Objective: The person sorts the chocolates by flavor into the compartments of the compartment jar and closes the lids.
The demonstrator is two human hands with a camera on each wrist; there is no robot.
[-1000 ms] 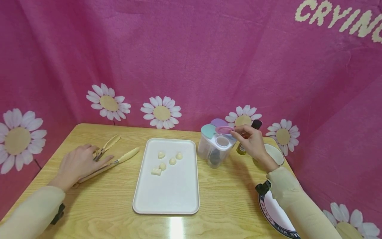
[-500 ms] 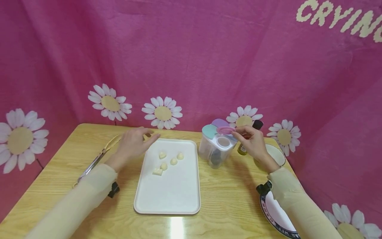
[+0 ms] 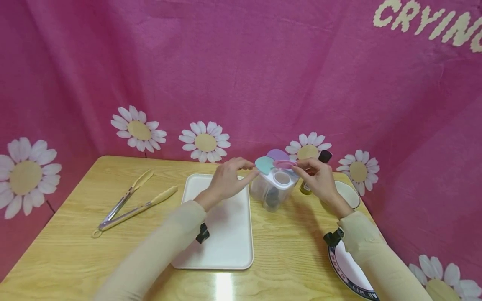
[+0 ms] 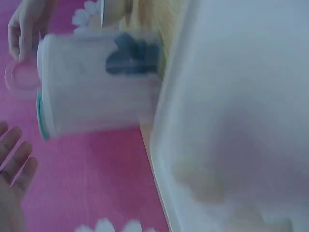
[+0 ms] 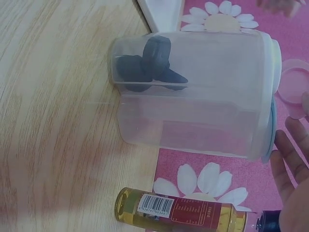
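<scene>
A clear plastic container (image 3: 272, 190) with several coloured lids stands right of the white tray (image 3: 229, 251); dark chunks (image 5: 152, 63) lie inside one compartment. My right hand (image 3: 318, 177) pinches the raised pink lid (image 3: 285, 164), holding it up beside the round opening (image 3: 281, 177). Over the tray, my left hand (image 3: 227, 177) reaches toward the teal lid (image 3: 265, 165) with extended fingers. In the left wrist view its fingertips (image 4: 21, 169) are apart from the container. Blurred pale pieces (image 4: 198, 181) lie on the tray, hidden in the head view behind my left arm.
Tongs (image 3: 128, 213) lie spread on the table's left side. Behind my right hand stand a dark-capped bottle (image 5: 178, 212) and a bowl (image 3: 348, 195). A dark-rimmed plate (image 3: 348, 271) sits below my right forearm. A pink cloth (image 3: 241, 83) hangs behind the table.
My left hand has left the tongs on the table and moved right, across the tray, to near the container. My right hand stays in place with the pink lid.
</scene>
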